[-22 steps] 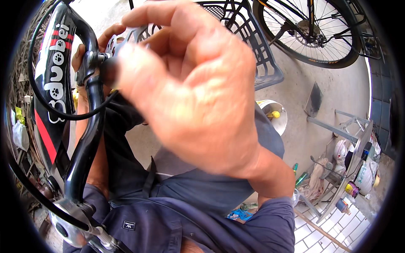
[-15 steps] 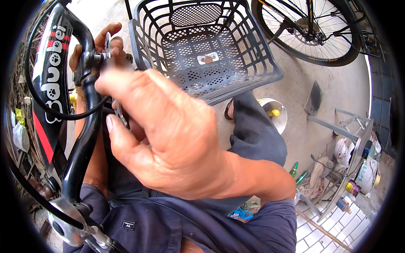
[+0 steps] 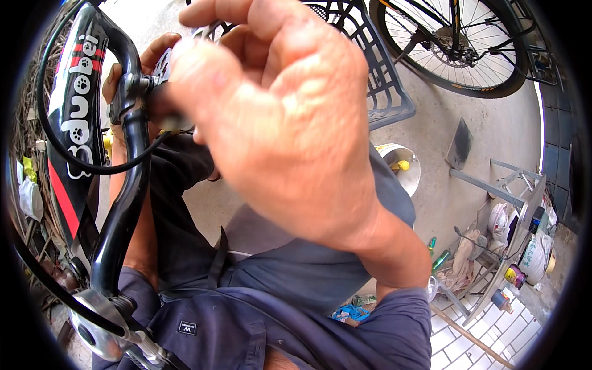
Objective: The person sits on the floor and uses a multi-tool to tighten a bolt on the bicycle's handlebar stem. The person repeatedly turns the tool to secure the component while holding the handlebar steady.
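My right hand (image 3: 290, 117) is raised before the bicycle's front, its fingers curled. A thin metal tool (image 3: 203, 31), seemingly a spanner, shows between its thumb and fingers, mostly hidden. Behind the black handlebar (image 3: 126, 216) my left hand (image 3: 158, 52) wraps around the clamp (image 3: 131, 92) at the bar's middle. Its fingers are closed on a slotted metal bracket (image 3: 163, 65) beside the clamp bolt. The right thumb covers part of that bracket, and the contact there is blurred. A black plastic basket (image 3: 391, 86) stands beyond, largely hidden by my right hand.
A black cable (image 3: 98, 169) loops across the handlebar. The bicycle's black frame tube (image 3: 74, 117) rises at the left. Another bicycle's wheel (image 3: 456, 92) stands far right. A white bucket (image 3: 412, 179), a metal-framed stand (image 3: 493, 191) and green bottles (image 3: 439, 260) are on the right.
My right hand has moved up and a little right, turning as it rises. The metal tool has shifted from below the clamp to above it. My left hand stays at the bracket.
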Demonstrator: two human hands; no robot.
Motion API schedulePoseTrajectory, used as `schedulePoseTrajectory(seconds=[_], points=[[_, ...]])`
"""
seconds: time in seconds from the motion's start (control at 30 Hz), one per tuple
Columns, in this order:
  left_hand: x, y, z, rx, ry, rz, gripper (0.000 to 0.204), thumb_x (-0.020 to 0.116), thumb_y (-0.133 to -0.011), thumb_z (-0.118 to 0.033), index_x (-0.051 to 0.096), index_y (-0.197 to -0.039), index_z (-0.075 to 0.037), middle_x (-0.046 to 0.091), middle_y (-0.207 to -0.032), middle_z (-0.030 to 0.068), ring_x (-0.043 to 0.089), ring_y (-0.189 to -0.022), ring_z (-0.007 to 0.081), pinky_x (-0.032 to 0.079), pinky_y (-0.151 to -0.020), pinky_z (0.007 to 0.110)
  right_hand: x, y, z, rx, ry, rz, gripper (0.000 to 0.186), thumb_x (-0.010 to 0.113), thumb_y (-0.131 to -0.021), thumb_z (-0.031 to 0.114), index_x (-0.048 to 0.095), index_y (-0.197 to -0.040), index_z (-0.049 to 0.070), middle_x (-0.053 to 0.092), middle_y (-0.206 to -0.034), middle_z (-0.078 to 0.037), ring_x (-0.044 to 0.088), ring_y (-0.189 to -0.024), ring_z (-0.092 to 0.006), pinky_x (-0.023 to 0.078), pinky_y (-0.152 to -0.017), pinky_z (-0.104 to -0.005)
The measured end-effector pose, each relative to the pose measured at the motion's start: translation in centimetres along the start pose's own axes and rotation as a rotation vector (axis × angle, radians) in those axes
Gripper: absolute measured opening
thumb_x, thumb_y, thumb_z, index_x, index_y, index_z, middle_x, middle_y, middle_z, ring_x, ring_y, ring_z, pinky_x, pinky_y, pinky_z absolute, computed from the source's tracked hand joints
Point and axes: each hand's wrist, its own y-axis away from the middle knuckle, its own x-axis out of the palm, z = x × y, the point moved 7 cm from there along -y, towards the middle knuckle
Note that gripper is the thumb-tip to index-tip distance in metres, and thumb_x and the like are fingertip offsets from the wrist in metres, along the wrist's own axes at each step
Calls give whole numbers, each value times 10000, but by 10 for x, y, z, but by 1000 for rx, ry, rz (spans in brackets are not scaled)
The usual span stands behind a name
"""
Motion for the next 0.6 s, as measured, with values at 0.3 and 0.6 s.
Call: schedulePoseTrajectory(seconds=[0.3,0.6], points=[[-19,12,-8,110,-31,-50,938,666,-823,-580,377,-1416,87,604,-1154,170,645,-941,228,556,-845,331,8,5,5,-151,24,44,182,613,-804,21,627,-956,-79,657,-639,-171,692,-586,-246,545,-551,-341],[-18,7,-5,29,-113,34,935,678,-841,-581,354,-1424,74,566,-919,109,485,-660,146,412,-571,268,28,58,7,-291,332,196,333,648,-769,-24,553,-1088,-14,519,-827,-171,606,-652,-354,509,-557,-425]])
